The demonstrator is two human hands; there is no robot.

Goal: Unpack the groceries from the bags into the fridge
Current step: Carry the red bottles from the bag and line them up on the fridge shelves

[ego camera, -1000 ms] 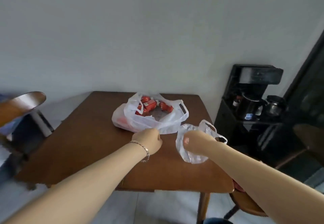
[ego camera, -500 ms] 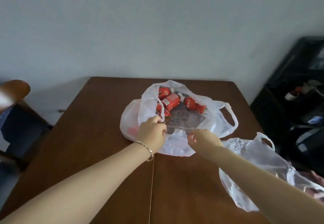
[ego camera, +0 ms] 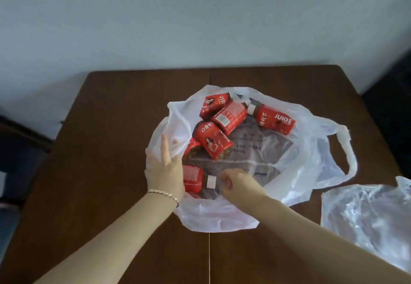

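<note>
Left hand [ego camera: 165,170] splayed wide on rim of open bag [ego camera: 222,217]; right hand [ego camera: 233,183] curled by nearest bottle [ego camera: 192,178], grip unclear

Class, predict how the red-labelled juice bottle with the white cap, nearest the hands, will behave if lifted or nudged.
The red-labelled juice bottle lies on its side, so it probably rolls when nudged. Its white cap is on, so likely full and weighty.

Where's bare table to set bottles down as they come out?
Free: table left of the open bag, out to the table's left edge; far strip between bag and wall. Crowded: centre, bag holding red bottles; near right, second bag.
</note>
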